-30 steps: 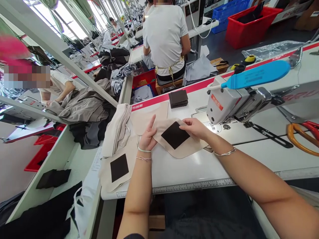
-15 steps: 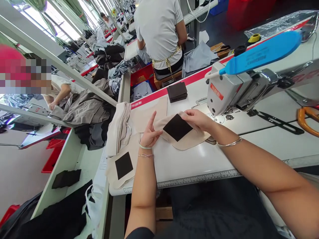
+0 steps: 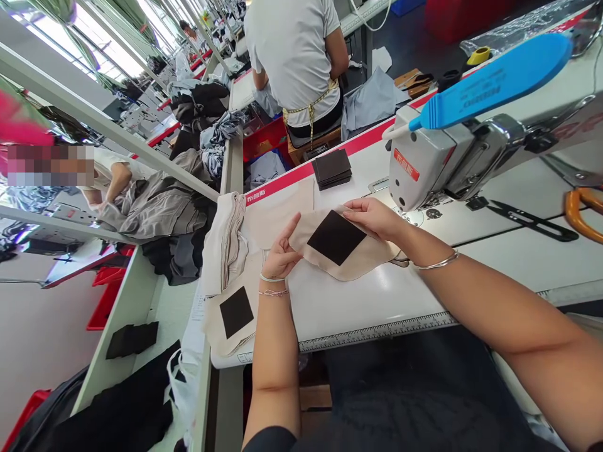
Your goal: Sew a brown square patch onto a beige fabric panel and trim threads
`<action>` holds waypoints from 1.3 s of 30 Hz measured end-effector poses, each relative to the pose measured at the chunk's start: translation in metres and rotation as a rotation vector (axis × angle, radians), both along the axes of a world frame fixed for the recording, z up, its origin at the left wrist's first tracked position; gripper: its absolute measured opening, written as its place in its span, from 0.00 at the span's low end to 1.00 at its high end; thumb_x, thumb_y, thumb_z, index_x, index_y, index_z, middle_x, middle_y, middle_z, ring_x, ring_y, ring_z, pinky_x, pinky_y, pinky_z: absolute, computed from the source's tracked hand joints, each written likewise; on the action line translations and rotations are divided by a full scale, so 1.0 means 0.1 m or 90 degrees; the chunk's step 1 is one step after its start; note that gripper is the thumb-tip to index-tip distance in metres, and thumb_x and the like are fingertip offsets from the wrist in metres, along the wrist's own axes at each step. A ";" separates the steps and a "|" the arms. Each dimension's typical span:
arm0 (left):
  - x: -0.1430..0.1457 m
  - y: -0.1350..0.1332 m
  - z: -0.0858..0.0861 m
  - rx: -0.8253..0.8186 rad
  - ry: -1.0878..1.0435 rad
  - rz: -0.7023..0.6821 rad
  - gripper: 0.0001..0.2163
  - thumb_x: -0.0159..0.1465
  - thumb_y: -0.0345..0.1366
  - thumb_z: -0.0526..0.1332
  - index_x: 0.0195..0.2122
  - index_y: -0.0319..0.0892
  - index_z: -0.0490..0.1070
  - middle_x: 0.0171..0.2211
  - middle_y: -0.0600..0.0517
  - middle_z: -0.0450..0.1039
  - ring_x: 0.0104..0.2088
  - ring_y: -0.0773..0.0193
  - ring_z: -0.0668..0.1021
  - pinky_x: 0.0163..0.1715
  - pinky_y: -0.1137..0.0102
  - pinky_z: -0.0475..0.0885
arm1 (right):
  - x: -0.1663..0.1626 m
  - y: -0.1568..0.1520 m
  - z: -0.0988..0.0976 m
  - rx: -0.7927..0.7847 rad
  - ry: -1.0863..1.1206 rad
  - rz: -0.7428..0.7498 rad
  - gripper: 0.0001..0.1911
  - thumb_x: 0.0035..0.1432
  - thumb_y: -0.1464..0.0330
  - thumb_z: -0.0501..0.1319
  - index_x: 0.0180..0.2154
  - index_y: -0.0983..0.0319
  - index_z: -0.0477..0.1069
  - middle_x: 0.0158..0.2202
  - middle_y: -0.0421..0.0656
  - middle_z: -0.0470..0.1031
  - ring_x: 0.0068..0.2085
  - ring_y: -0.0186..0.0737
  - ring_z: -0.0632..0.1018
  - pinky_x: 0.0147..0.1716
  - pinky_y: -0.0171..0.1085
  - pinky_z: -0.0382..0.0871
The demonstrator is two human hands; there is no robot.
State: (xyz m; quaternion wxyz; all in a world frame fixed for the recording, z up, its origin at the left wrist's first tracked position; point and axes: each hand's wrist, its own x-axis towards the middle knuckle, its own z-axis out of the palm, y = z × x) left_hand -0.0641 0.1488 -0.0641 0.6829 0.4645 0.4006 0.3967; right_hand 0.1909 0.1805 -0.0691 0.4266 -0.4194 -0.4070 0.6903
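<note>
We held the cream cloth piece (image 3: 367, 260) above the tabletop (image 3: 325, 307), to the left of the needle area of the sewing machine (image 3: 409, 163), with a black square (image 3: 336, 237) lying cornerwise on its upper face. Our right hand (image 3: 372, 216) was closed in a pinch, thumb and fingers together on the upper edge beside the square's top corner. Our left hand (image 3: 285, 251) was half open at the cloth's left edge, index finger stretched out and thumb bent towards the fabric; how firmly it gripped, we could not tell. Nor could we see whether the square was fastened. If it was loose, we judged, a tilt of the cloth or a drag of the right thumb could slide it askew. The cloth looked thin, so an uneven pull between our hands might stretch or crease it beneath the square. The lower edge hung unsupported and could fold under if lowered carelessly. A leftward sweep of the left wrist might disturb the second cream piece (image 3: 214, 323) with its own dark square (image 3: 236, 312), or the folded cream stack (image 3: 221, 245), since both lay near that arm.
</note>
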 end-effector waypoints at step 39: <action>0.06 0.04 -0.06 -0.007 -0.019 0.010 0.44 0.49 0.26 0.68 0.68 0.43 0.53 0.56 0.43 0.73 0.53 0.56 0.78 0.48 0.72 0.74 | 0.00 0.02 -0.01 0.013 -0.003 0.031 0.06 0.56 0.67 0.66 0.35 0.63 0.79 0.33 0.42 0.82 0.34 0.36 0.79 0.38 0.35 0.72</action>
